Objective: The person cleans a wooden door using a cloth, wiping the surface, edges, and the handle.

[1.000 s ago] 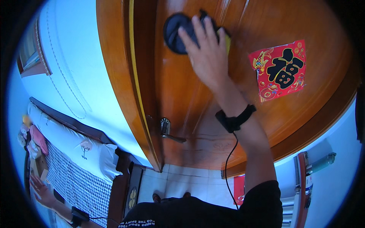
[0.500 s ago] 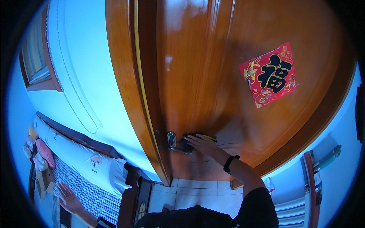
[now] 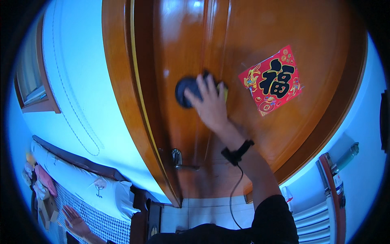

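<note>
A dark, rounded pad-like thing (image 3: 185,94) with a bit of yellow at its right side lies against the brown wooden door (image 3: 185,44). Over it is my right hand (image 3: 212,105), fingers spread across it and pressing it to the surface; blur hides exactly what kind of thing it is. Below it sits the metal door handle (image 3: 177,157), apart from my hand. A red diamond-shaped paper (image 3: 280,81) with a black character hangs on the door to the right. My left hand (image 3: 76,223) is held out at the lower left above the bed, fingers stretched, holding nothing.
The bed (image 3: 91,213) with a checked cover and long white pillow (image 3: 83,171) stands at the lower left. A beaded cord (image 3: 75,122) hangs on the wall. At the lower right are a white radiator (image 3: 313,223) and a green bottle (image 3: 346,157). A black cable (image 3: 231,199) trails from my right wrist.
My right hand has moved up the door with the dark pad-like thing, from beside the handle to well above it. The left hand stays out and open, slightly lower in view.
</note>
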Motion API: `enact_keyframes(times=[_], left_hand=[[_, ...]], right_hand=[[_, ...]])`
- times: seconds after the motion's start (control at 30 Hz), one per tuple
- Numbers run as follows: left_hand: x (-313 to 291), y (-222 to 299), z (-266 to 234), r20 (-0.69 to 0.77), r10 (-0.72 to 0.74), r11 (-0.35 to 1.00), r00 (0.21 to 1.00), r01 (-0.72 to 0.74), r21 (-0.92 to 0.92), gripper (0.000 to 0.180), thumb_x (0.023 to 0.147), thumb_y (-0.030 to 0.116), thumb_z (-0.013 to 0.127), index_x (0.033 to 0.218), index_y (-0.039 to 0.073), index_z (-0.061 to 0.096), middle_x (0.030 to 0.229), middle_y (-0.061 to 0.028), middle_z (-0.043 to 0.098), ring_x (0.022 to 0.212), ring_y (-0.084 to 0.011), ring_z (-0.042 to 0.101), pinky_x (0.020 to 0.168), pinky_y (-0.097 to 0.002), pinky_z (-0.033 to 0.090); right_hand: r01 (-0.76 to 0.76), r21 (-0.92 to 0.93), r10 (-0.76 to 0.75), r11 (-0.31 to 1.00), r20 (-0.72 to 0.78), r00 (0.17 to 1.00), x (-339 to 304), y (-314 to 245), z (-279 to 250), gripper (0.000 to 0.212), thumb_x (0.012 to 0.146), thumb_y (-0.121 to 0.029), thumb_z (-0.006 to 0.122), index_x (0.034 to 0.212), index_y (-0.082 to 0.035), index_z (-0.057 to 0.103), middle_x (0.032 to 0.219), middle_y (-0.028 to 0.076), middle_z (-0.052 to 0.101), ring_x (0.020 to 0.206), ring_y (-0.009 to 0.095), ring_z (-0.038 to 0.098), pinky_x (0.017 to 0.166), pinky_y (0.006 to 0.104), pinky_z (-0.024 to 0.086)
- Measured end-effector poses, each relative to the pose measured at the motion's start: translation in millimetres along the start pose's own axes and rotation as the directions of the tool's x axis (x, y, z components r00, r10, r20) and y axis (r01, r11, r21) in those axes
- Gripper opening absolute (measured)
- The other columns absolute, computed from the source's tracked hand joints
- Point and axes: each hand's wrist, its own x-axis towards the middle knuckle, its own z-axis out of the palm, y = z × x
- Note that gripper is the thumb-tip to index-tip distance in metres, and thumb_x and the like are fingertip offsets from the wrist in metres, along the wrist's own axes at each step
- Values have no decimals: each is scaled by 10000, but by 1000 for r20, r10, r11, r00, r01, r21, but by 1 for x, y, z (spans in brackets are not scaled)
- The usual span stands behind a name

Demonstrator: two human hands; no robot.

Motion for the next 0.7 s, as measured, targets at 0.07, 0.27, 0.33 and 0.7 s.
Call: enact_keyframes(times=[0.07, 0.27, 0.33, 0.7], left_hand=[[0, -2, 7, -15, -10, 1000, 1000, 10, 6, 557, 940, 235, 369, 1422, 14, 200, 1478, -159, 217, 1370, -290, 205, 1126, -411, 213], [-10, -27, 22, -6, -66, 998, 998, 66, 11, 555, 941, 239, 367, 1419, 9, 203, 1470, -160, 239, 1363, -277, 234, 1118, -389, 242], [-14, -40, 25, -24, -94, 996, 995, 94, 6, 547, 947, 247, 345, 1418, 8, 205, 1470, -156, 241, 1363, -267, 235, 1120, -377, 239], [-59, -69, 43, -50, -126, 991, 991, 124, -55, 528, 944, 248, 315, 1408, 6, 240, 1458, -153, 273, 1358, -248, 253, 1110, -368, 270]], right_hand=[[130, 40, -133, 991, 91, 987, -49, -12, 19, 456, 816, -175, 521, 1258, -286, 510, 1444, 136, 301, 1297, 353, 323, 977, 595, 296], [357, 75, -360, 931, 349, 865, -172, -3, 42, 439, 874, -209, 442, 1313, -199, 447, 1464, 37, 296, 1335, 216, 281, 1005, 424, 311], [327, 14, -316, 945, 298, 901, -156, 11, 27, 415, 871, -203, 444, 1284, -188, 480, 1462, 56, 298, 1337, 228, 286, 1025, 431, 296], [67, 1, -66, 998, -154, 986, 21, 51, -26, 437, 832, -109, 504, 1270, -107, 494, 1438, 161, 309, 1320, 332, 306, 1030, 519, 272]])
